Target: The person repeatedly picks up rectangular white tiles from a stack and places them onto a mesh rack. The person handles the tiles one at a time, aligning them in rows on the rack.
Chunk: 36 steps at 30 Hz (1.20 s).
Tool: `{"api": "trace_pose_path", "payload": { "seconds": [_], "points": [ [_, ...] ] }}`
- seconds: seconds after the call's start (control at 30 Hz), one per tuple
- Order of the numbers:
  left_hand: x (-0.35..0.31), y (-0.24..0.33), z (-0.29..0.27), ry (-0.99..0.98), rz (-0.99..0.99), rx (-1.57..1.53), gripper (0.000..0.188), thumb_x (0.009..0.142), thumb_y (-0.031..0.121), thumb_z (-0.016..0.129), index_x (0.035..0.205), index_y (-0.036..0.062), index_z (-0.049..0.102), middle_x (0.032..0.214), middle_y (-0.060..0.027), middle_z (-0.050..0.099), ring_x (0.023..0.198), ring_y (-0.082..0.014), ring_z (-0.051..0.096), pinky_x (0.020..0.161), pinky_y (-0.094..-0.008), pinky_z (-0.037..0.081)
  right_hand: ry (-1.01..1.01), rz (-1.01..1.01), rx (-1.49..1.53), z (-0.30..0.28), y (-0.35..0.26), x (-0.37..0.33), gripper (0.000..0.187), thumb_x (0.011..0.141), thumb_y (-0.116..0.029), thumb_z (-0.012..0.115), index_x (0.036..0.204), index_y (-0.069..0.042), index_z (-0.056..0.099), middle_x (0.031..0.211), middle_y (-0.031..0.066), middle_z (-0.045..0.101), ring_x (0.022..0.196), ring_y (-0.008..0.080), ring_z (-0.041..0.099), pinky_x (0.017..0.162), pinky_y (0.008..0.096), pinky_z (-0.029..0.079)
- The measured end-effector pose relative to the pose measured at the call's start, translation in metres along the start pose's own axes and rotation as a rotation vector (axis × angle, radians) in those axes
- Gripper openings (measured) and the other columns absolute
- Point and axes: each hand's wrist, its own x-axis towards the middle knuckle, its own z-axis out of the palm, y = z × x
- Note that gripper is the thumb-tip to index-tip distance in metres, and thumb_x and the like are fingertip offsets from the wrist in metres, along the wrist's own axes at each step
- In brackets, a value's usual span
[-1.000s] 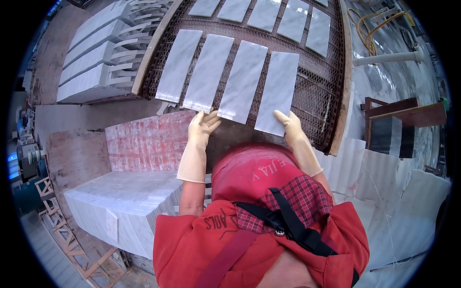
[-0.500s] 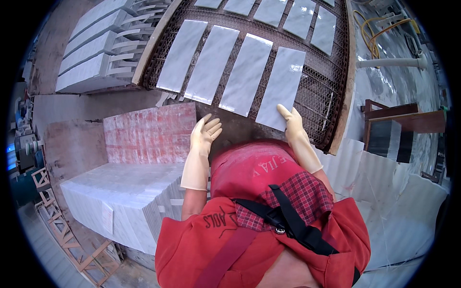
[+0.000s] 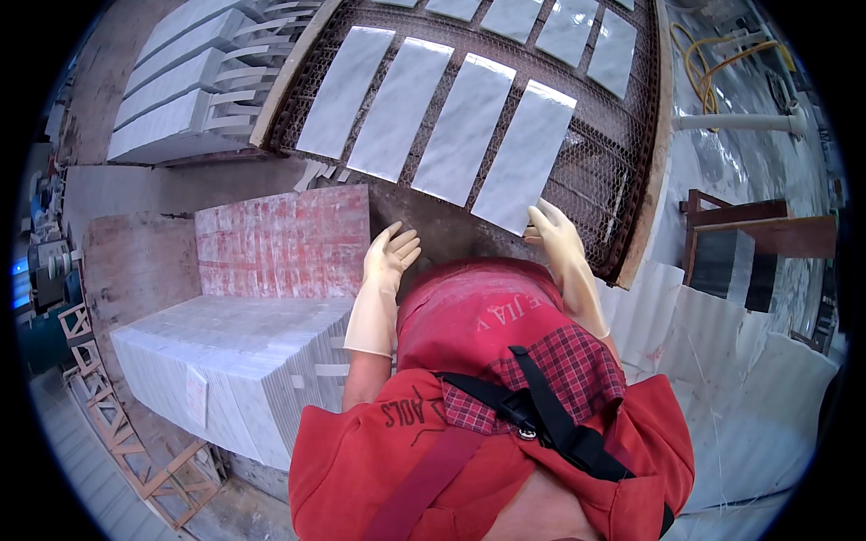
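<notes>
Four pale grey marbled tiles lie side by side in the near row on a wire-mesh conveyor (image 3: 595, 189). The rightmost tile (image 3: 528, 158) has its near right corner at my right hand (image 3: 557, 236). That gloved hand has its fingers stretched leftward at the corner, open; whether they touch the tile I cannot tell. My left hand (image 3: 390, 257), in the same cream rubber glove, hangs open, palm inward, short of the conveyor's near end. It holds nothing. Near it stands a red-smeared white board (image 3: 284, 242) behind a stack of marbled slabs (image 3: 234, 329).
More stacked tiles (image 3: 171, 99) with pale strips between them stand at the far left. A wooden rail (image 3: 651, 207) edges the conveyor on the right. Beyond it are a yellow hose (image 3: 699, 68), a white pipe (image 3: 735, 121) and a brown wooden frame (image 3: 794, 236). Wooden lattice (image 3: 117, 415) lies lower left.
My right hand has drawn off the rightmost tile's face to its near right corner. My left hand has shifted slightly, staying open. The view has tilted a little.
</notes>
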Motion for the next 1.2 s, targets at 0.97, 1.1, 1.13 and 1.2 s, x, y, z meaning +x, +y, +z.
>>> {"api": "trace_pose_path", "payload": {
  "seconds": [0.97,1.1,1.13,1.2],
  "points": [
    [-0.089,-0.178,-0.052,0.323,0.002,-0.075,0.052,0.107,0.035,0.052,0.152,0.0084,0.047,0.139,-0.0309,0.060,0.122,-0.0464,0.062,0.100,-0.0571,0.055,-0.014,-1.069,-1.284,0.041,-0.021,0.059,0.076,0.075,-0.032,0.087,0.139,-0.001,0.058,0.148,0.0214,0.053,0.142,0.0439,0.043,0.113,0.0567,0.037],
    [-0.101,-0.197,-0.056,0.399,0.014,-0.130,0.044,0.107,0.031,0.053,0.145,0.0093,0.055,0.128,-0.0284,0.067,0.110,-0.0419,0.069,0.091,-0.0531,0.059,-0.032,-1.091,-1.369,0.045,-0.018,0.060,0.077,0.075,-0.032,0.087,0.140,-0.001,0.058,0.148,0.0229,0.052,0.141,0.0444,0.043,0.114,0.0582,0.036],
    [-0.104,-0.202,-0.057,0.413,0.010,-0.146,0.042,0.108,0.030,0.053,0.144,0.0096,0.057,0.126,-0.0275,0.068,0.108,-0.0408,0.070,0.089,-0.0521,0.059,-0.032,-1.092,-1.382,0.044,-0.017,0.059,0.077,0.075,-0.032,0.087,0.140,-0.001,0.058,0.148,0.0230,0.051,0.141,0.0444,0.043,0.114,0.0581,0.037],
    [-0.111,-0.203,-0.052,0.409,0.036,-0.131,0.040,0.108,0.031,0.054,0.142,0.0104,0.058,0.123,-0.0248,0.070,0.106,-0.0380,0.071,0.088,-0.0502,0.059,-0.026,-1.118,-1.387,0.046,-0.017,0.057,0.076,0.076,-0.031,0.087,0.139,-0.001,0.058,0.148,0.0231,0.052,0.141,0.0445,0.044,0.113,0.0576,0.038]
  ]
}}
